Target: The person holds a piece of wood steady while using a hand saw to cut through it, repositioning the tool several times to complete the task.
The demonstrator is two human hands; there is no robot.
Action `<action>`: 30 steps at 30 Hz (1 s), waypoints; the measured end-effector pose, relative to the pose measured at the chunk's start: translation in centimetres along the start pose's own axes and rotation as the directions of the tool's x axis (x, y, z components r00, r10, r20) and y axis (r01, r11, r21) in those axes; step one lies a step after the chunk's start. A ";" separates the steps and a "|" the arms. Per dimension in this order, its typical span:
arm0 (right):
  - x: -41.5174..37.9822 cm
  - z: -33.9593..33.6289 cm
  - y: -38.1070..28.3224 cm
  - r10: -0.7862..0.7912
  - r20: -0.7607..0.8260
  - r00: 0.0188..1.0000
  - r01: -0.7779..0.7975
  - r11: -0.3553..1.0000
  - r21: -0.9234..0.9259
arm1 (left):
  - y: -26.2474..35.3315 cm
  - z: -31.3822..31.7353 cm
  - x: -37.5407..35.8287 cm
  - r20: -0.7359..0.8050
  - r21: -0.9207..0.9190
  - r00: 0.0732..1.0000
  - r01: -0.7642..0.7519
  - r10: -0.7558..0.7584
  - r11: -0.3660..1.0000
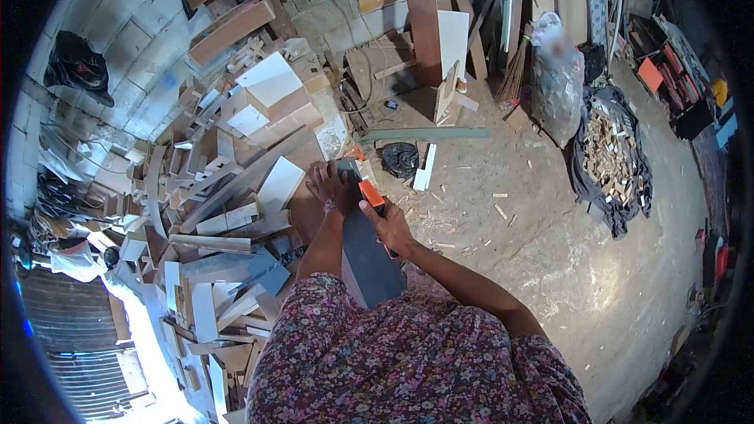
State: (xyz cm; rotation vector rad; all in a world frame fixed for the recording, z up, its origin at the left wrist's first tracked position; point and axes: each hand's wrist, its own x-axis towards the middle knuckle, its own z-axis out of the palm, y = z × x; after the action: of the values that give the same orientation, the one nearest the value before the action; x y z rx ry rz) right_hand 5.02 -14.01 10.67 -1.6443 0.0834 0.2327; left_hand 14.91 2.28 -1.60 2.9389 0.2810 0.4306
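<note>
A long dark grey board (365, 247) stretches away from my body toward the far end of the work spot. My left hand (326, 188) rests at the board's far left edge, its fingers spread, with a band at the wrist. My right hand (389, 226) is closed around an orange-and-black hand tool (371, 193) above the board's right edge. The tool's orange end points away from me; its exact kind I cannot tell. Part of it is hidden by my fingers.
Wood offcuts (212, 235) are heaped along the left. Beyond the board lie a black plastic bag (400, 159) and a green strip (424, 133). At right stand a filled clear sack (558, 86) and a dark cloth (635, 141) piled with wood scraps. Small chips litter the floor (503, 267).
</note>
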 end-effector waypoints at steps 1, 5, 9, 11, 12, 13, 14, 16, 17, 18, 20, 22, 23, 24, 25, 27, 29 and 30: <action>0.3 0.1 -0.2 -0.002 0.001 1.000 0.002 1.000 -0.008 | 0.0 0.1 0.4 0.001 0.000 1.000 0.010 -0.010 1.000; 0.8 0.2 -1.6 0.067 0.024 0.998 -0.067 0.998 0.014 | -0.5 0.5 1.3 0.010 -0.006 1.000 -0.016 0.016 1.000; 1.3 0.4 -0.7 0.079 0.045 0.996 -0.082 0.994 0.076 | -0.2 0.7 1.3 -0.012 0.050 1.000 0.012 -0.011 0.999; 1.4 0.1 -0.4 0.098 0.054 0.994 -0.100 0.995 0.023 | 0.0 0.5 1.4 0.006 0.055 1.000 0.023 -0.024 0.998; 1.5 0.1 -0.3 0.114 0.057 0.992 -0.114 0.993 -0.017 | 0.1 0.4 1.4 0.035 0.078 0.999 0.032 -0.034 0.996; 1.6 0.1 -0.1 0.113 0.058 0.992 -0.112 0.994 -0.010 | 0.1 0.3 1.5 0.062 0.104 0.997 0.032 -0.039 0.994; 1.6 0.1 0.1 0.104 0.034 0.994 -0.102 0.994 -0.047 | 0.2 0.2 1.6 0.063 0.113 0.998 0.019 -0.027 0.993; 1.9 0.3 1.1 0.099 -0.005 0.995 -0.099 0.993 -0.059 | 0.2 -0.2 1.5 0.083 0.148 0.996 0.007 -0.020 0.989; 2.1 0.3 1.7 0.071 -0.010 0.997 -0.071 0.996 -0.051 | 0.0 -0.5 1.5 0.088 0.159 0.996 -0.017 0.003 0.987; 2.3 0.3 2.1 0.043 -0.021 0.999 -0.044 0.998 -0.040 | -0.2 -1.2 1.6 0.102 0.171 0.993 -0.073 0.056 0.983; 2.2 0.0 2.4 0.036 -0.027 0.999 -0.037 0.999 -0.008 | -0.6 -1.3 2.1 0.133 0.189 0.980 -0.173 0.149 0.967; 1.8 -0.3 2.3 0.031 -0.037 0.999 -0.030 0.999 0.015 | -0.9 0.0 2.6 0.019 0.192 0.991 -0.130 0.129 0.973; 1.4 -0.2 2.1 0.014 -0.044 0.999 -0.014 1.000 -0.012 | -1.1 0.5 2.6 0.032 0.196 0.987 -0.160 0.156 0.967; 1.1 -0.2 1.4 -0.007 -0.043 0.999 0.005 0.999 -0.047 | -1.3 1.0 2.7 -0.038 0.206 0.987 -0.146 0.157 0.968; 0.7 0.0 0.6 -0.006 -0.049 0.999 0.003 0.999 -0.050 | -1.2 1.5 2.9 -0.115 0.208 0.983 -0.115 0.141 0.971; -0.3 0.5 -1.1 -0.016 -0.006 1.000 0.015 0.995 -0.097 | -0.3 0.9 2.8 -0.083 0.207 0.995 -0.038 0.056 0.978; -0.3 0.7 -1.2 -0.011 0.011 1.000 0.012 0.996 -0.088 | -0.3 0.0 2.4 -0.053 0.201 0.999 0.016 -0.005 0.979; -0.4 0.9 -1.6 -0.007 0.009 1.000 0.007 0.998 -0.059 | -0.8 0.0 2.2 -0.054 0.202 0.998 0.039 -0.028 0.979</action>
State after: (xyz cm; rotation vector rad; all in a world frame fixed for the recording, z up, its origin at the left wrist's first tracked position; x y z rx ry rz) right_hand 4.87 -12.98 12.25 -1.7018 0.0649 0.2389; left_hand 16.82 3.52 -1.21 3.1195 0.4036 0.5007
